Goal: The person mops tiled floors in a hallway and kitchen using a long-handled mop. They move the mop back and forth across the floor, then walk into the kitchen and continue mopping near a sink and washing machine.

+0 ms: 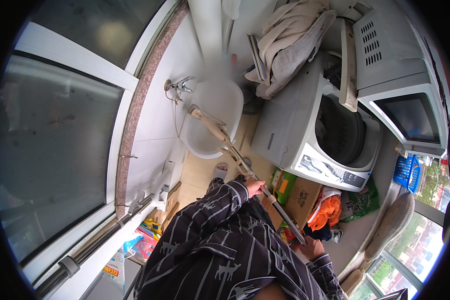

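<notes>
My left hand grips the middle of a long metal pole with beige plastic fittings. Farther down, my right hand holds the pole close to its near end. The pole slants away from me, and its beige hinged head reaches over a white basin. Whether the head touches the basin cannot be told. A chrome tap juts from the wall beside the basin. Both hands come out of dark striped sleeves.
On the right stands a top-loading washing machine with a beige towel heaped at its back. A microwave sits beyond it. Below are a cardboard box and orange cloth. Another pole runs along the left wall.
</notes>
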Demonstrator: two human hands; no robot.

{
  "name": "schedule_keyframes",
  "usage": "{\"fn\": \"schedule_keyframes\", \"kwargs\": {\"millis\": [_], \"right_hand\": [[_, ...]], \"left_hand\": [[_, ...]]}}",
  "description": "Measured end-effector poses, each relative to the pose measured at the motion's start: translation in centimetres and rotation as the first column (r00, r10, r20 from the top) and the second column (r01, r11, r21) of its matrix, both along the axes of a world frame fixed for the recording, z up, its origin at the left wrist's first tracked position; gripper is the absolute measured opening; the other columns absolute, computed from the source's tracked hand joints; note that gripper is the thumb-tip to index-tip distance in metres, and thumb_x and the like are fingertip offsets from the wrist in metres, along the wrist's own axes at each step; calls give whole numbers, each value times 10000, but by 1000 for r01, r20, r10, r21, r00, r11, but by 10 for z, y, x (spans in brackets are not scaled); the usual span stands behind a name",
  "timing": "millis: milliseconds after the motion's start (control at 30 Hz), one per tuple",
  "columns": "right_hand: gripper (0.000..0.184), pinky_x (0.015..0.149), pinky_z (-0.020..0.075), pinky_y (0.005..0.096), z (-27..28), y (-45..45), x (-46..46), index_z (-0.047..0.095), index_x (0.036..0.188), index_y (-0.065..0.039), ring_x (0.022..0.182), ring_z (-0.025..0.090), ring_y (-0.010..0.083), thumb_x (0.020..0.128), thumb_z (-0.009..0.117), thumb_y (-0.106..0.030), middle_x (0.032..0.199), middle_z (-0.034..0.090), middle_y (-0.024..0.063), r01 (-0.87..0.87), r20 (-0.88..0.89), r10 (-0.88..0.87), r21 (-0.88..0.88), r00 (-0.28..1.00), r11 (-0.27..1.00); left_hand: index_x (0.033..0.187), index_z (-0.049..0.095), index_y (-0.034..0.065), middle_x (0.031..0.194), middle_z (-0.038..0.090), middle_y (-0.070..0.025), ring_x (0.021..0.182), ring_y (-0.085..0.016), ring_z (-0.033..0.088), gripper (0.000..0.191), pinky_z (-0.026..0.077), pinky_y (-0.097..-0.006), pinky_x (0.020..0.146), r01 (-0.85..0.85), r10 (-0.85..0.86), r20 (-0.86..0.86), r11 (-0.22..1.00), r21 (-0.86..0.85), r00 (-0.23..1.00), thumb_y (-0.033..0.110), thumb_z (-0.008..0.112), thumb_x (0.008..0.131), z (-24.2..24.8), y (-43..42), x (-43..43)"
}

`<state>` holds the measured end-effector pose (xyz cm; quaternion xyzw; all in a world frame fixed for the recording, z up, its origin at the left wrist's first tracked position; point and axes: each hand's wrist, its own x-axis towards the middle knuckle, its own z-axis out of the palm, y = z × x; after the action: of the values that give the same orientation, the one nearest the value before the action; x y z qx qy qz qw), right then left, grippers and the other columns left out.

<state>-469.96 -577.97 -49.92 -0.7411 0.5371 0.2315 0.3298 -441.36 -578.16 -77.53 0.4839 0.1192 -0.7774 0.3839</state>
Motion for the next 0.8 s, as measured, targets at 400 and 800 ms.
{"fn": "schedule_keyframes", "kwargs": {"millis": [400, 800], "right_hand": [[199, 608, 491, 469, -3, 15, -10, 602, 778, -60, 671, 610, 399, 720, 608, -251, 687, 608, 206, 12, -60, -11, 15, 998, 1000], [214, 630, 497, 462, -9, 6, -1, 601, 808, -52, 694, 612, 406, 717, 616, -245, 710, 616, 213, -29, -61, 32, 47, 998, 998]], "left_hand": [[956, 583, 31, 862, 637, -94, 826, -219, 630, 122, 525, -387, 763, 38, -39, 17, 998, 49, 999, 123, 533, 894, 0, 8, -14], [952, 582, 48, 861, 635, -91, 819, -217, 635, 106, 522, -395, 766, 3, -3, 26, 1000, -4, 1000, 124, 533, 896, -7, 10, 2]]}}
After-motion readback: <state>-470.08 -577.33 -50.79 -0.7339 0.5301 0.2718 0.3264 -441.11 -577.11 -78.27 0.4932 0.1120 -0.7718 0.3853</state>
